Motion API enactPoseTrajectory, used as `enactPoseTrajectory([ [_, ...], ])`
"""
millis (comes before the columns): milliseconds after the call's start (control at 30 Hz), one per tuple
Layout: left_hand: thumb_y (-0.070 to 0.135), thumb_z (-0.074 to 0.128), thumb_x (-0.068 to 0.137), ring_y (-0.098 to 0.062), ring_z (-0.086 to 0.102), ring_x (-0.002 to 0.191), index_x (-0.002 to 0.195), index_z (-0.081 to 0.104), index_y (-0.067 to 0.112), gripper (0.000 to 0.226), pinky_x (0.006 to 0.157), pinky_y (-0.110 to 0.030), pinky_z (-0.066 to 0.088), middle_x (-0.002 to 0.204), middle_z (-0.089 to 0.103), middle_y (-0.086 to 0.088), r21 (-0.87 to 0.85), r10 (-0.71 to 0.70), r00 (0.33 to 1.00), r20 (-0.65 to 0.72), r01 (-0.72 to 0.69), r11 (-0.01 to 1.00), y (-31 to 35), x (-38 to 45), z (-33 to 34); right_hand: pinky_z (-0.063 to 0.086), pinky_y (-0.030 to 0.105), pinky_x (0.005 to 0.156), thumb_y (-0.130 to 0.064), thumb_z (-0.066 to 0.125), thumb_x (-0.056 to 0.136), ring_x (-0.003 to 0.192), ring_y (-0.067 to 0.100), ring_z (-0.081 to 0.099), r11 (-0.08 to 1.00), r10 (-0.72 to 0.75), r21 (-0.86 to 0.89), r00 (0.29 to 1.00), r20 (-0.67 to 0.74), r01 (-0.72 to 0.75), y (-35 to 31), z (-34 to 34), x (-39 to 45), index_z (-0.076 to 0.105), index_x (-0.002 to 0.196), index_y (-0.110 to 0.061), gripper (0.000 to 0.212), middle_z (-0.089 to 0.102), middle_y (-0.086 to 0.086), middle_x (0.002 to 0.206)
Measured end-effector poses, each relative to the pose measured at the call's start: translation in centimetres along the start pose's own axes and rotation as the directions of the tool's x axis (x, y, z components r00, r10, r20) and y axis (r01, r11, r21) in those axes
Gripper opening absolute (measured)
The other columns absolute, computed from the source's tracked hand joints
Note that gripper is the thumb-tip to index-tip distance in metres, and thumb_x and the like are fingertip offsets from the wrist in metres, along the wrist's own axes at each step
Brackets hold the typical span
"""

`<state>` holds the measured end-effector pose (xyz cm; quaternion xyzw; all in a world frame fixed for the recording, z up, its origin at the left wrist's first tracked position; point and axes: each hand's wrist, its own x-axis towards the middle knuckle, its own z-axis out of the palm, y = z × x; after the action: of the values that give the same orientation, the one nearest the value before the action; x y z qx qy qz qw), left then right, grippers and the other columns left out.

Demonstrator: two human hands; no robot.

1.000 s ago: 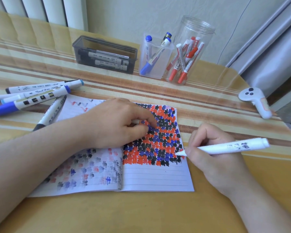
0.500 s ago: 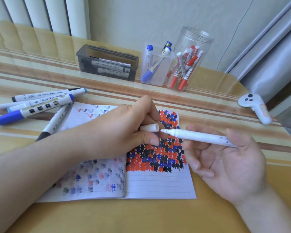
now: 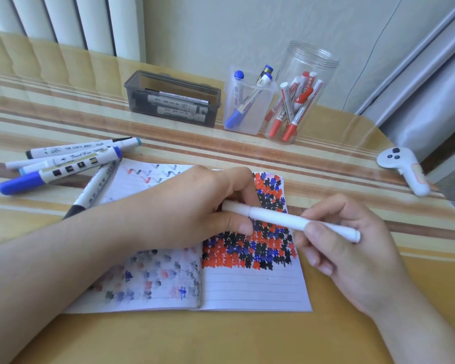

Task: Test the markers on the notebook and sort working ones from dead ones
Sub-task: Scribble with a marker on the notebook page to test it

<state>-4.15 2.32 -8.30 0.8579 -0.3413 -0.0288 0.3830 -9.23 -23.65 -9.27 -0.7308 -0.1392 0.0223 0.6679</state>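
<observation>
A white marker point(image 3: 286, 219) lies level above the open notebook point(image 3: 247, 290), held at both ends. The right hand point(image 3: 352, 248) pinches its barrel between thumb and fingertips, with the barrel's end poking out past the fingers. The left hand point(image 3: 195, 208) curls round the cap end, thumb underneath and fingers over the top, and the cap sits on the marker. The two hands are close together, joined only by the marker between them.

The notebook lies flat on the table point(image 3: 221, 337), directly below the hands. Its right page is crowded with small red, blue and black marks over the upper half, with bare ruled lines below. The left page carries fainter, smudged marks of the same colours, and a few zigzag strokes near its top edge. The left forearm crosses that page.

Just left of the notebook lies a loose bunch of markers point(image 3: 69, 164), one with a blue cap and one with a dark tip that rests against the notebook's corner.

Farther back, three containers stand in a row. A dark box point(image 3: 172, 99) holds several markers lying flat. Beside it a clear square cup point(image 3: 247, 106) holds blue-capped markers standing on end. Touching or just beside that, a tall clear jar point(image 3: 300, 95) holds red-capped markers.

A white controller point(image 3: 402, 169) lies well apart at the table's right edge.
</observation>
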Motion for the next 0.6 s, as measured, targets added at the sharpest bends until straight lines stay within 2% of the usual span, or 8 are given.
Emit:
enactPoseTrajectory([
  [67, 0.034, 0.074, 0.093, -0.007, 0.062, 0.069, 0.107, 0.059, 0.027, 0.022, 0.065, -0.021, 0.046, 0.088, 0.070, 0.015, -0.221, -0.028, 1.000, 0.001, 0.028, 0.975, -0.2, 0.0, 0.0, 0.052, 0.028, 0.050, -0.042, 0.081, 0.084, 0.062, 0.017, 0.069, 0.958, -0.170, -0.236, 0.985, -0.023, 0.160, 0.5, 0.2, -0.3, 0.075, 0.096, -0.035, 0.015, 0.078, 0.003, 0.084],
  [200, 0.070, 0.046, 0.094, -0.026, 0.061, 0.070, 0.102, 0.059, 0.017, 0.055, 0.067, -0.035, 0.049, 0.080, 0.067, -0.010, -0.541, -0.119, 0.991, -0.055, 0.071, 0.838, 0.5, 0.0, 0.8, 0.047, 0.035, 0.054, -0.026, 0.069, 0.095, 0.061, 0.017, 0.063, 0.646, -0.458, -0.633, 0.880, 0.125, 0.426, 0.3, 0.9, 0.5, 0.071, 0.105, -0.028, 0.010, 0.068, -0.008, 0.077],
  [233, 0.076, 0.042, 0.090, -0.032, 0.064, 0.079, 0.103, 0.061, 0.014, 0.065, 0.074, -0.041, 0.052, 0.088, 0.069, -0.015, -0.688, -0.178, 0.980, -0.086, 0.071, 0.723, 1.0, 0.3, 0.9, 0.045, 0.032, 0.055, -0.022, 0.069, 0.096, 0.061, 0.015, 0.060, 0.579, -0.492, -0.676, 0.857, 0.155, 0.455, -0.1, 1.1, 0.8, 0.072, 0.106, -0.022, 0.010, 0.065, -0.009, 0.076],
  [300, 0.075, 0.035, 0.089, -0.035, 0.069, 0.098, 0.114, 0.063, 0.009, 0.076, 0.095, -0.050, 0.054, 0.102, 0.071, -0.019, -0.933, -0.374, 0.924, -0.081, 0.061, 0.354, 1.8, 1.0, 0.8, 0.043, 0.022, 0.058, -0.022, 0.072, 0.094, 0.063, 0.006, 0.055, 0.515, -0.503, -0.734, 0.850, 0.159, 0.442, -1.3, 1.5, 1.8, 0.074, 0.109, -0.017, 0.016, 0.061, -0.016, 0.077],
  [367, 0.069, 0.031, 0.099, -0.033, 0.072, 0.106, 0.126, 0.063, 0.005, 0.077, 0.100, -0.050, 0.052, 0.109, 0.075, -0.015, -0.998, -0.501, 0.866, 0.007, 0.038, 0.053, 2.2, 1.3, 0.4, 0.039, 0.015, 0.058, -0.027, 0.075, 0.091, 0.062, 0.003, 0.054, 0.533, -0.475, -0.753, 0.873, 0.113, 0.387, -2.4, 2.2, 2.8, 0.075, 0.110, -0.023, 0.019, 0.060, -0.024, 0.074],
  [400, 0.064, 0.032, 0.103, -0.032, 0.074, 0.101, 0.127, 0.065, 0.006, 0.071, 0.095, -0.049, 0.055, 0.106, 0.077, -0.012, -0.998, -0.524, 0.850, 0.058, 0.046, -0.037, 2.1, 1.3, 0.1, 0.040, 0.016, 0.056, -0.028, 0.077, 0.091, 0.061, 0.005, 0.055, 0.580, -0.440, -0.730, 0.893, 0.093, 0.361, -2.9, 2.6, 3.2, 0.076, 0.108, -0.027, 0.017, 0.062, -0.023, 0.072],
  [500, 0.054, 0.036, 0.105, -0.031, 0.072, 0.090, 0.124, 0.073, 0.014, 0.058, 0.089, -0.047, 0.056, 0.094, 0.072, -0.006, -0.981, -0.481, 0.859, 0.173, 0.106, -0.163, 1.3, 0.7, -0.8, 0.047, 0.033, 0.053, -0.030, 0.078, 0.091, 0.058, 0.018, 0.059, 0.751, -0.291, -0.597, 0.953, 0.082, 0.281, -3.9, 4.1, 4.3, 0.077, 0.101, -0.034, 0.011, 0.070, -0.007, 0.072],
  [600, 0.060, 0.032, 0.104, -0.040, 0.063, 0.124, 0.137, 0.064, 0.027, 0.057, 0.106, -0.053, 0.046, 0.132, 0.067, -0.019, -0.970, -0.395, 0.891, 0.223, 0.164, -0.178, 0.5, 0.4, -1.1, 0.056, 0.049, 0.066, -0.030, 0.079, 0.089, 0.075, 0.027, 0.068, 0.799, -0.263, -0.541, 0.962, 0.076, 0.261, -4.2, 5.0, 4.9, 0.074, 0.097, -0.037, 0.012, 0.076, -0.006, 0.088],
])
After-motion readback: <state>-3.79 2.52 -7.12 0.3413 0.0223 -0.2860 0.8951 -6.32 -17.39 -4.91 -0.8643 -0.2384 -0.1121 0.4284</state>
